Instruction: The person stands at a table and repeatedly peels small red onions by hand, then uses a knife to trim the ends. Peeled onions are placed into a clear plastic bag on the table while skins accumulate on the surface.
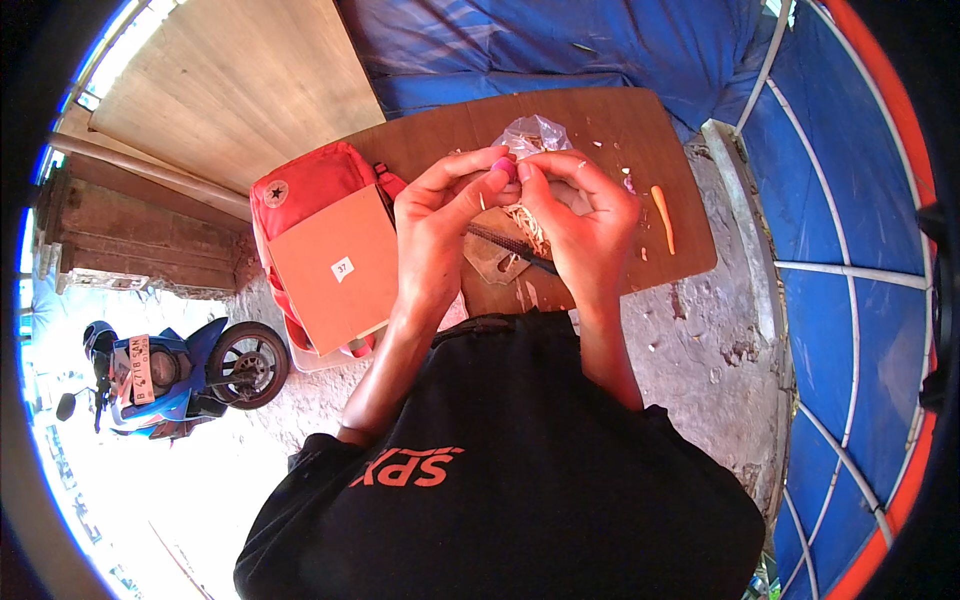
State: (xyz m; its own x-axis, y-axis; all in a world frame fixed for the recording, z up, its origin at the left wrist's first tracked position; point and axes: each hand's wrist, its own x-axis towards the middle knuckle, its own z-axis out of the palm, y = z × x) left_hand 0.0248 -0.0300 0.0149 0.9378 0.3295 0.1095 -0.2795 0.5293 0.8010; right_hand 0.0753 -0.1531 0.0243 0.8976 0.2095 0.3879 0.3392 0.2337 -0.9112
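My left hand [450, 202] pinches a small purple shallot or onion piece [505, 168] between thumb and fingertips, above a brown wooden table [600, 112]. From the other side, the fingertips of my right hand [581, 202] meet at the same piece; whether they grip a bit of its skin cannot be told. Below the hands lies a wooden cutting board [491, 259] with a knife with a dark, patterned blade [499, 240] across it. Pale shreds [529, 225] lie beside the knife, partly hidden by my hands. A clear plastic bag [534, 133] stands just beyond.
An orange carrot or similar long piece [664, 219] lies at the table's right, near small scraps [628, 180]. On the left are a red backpack [307, 180] and a flat orange-brown box or board [337, 262]. A blue tarpaulin [525, 45] hangs behind; a motorcycle [165, 371] stands lower left.
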